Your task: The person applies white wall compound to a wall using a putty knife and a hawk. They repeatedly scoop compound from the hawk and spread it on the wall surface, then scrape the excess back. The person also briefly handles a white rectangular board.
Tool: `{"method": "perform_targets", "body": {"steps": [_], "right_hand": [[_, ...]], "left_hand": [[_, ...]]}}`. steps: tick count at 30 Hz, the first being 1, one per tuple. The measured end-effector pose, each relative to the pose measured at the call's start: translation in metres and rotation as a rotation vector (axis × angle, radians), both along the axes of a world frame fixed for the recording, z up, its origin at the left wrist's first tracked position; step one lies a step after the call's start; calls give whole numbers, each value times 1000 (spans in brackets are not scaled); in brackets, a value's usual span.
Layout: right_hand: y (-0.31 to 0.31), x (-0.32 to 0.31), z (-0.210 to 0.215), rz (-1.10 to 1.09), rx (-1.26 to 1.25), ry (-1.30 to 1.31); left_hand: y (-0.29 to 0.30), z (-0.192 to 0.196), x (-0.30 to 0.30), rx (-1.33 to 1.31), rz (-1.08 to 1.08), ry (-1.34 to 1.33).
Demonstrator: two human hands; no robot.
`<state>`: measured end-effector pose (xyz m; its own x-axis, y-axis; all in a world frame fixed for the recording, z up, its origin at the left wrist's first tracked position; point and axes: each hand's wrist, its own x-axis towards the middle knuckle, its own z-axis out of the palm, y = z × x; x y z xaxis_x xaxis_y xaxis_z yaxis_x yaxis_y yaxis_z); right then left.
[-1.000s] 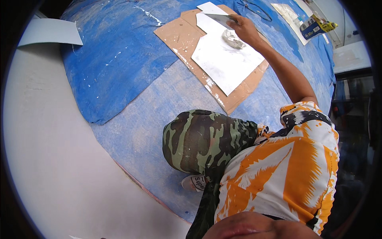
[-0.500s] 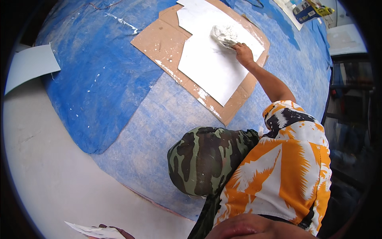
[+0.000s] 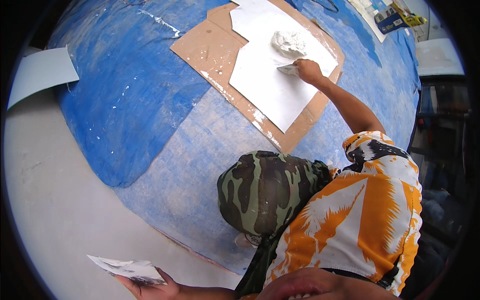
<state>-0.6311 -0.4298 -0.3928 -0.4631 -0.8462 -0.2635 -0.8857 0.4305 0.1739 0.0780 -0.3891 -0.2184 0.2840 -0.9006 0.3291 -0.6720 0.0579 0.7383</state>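
White paste coats the small flat scraper [image 3: 288, 69] gripped in the right hand [image 3: 308, 71], fingers closed around its handle end. The blade rests on a white sheet [image 3: 270, 85], just below a lump of white filler [image 3: 289, 43] that sits on the same sheet. The right arm reaches fully forward from an orange-and-white patterned shirt [image 3: 370, 220].

Left hand [image 3: 150, 286]: low at the bottom edge, well apart from the right hand, fingers clamped on a flat board [image 3: 127, 267] smeared with white and dark paste, held roughly level above the pale floor [image 3: 55, 200].

Under the white sheet lies a brown cardboard piece [image 3: 210, 47], spotted with white along its edges. The cardboard lies on a blue tarpaulin [image 3: 125, 100] spread over the floor. A camouflage-trousered knee [image 3: 265, 192] is bent over the tarpaulin's near part. A pale grey panel [image 3: 40, 75] lies at the far left, touching the tarpaulin's edge. A blue-and-yellow box [image 3: 397, 15] lies at the top right.
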Motion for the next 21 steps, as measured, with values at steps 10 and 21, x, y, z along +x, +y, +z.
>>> {"method": "perform_targets", "body": {"steps": [10, 21], "right_hand": [[44, 67, -11, 183, 143, 9], [21, 49, 4, 9, -19, -70]], "left_hand": [[18, -2, -5, 56, 18, 34], [13, 11, -39, 55, 66, 121]]}}
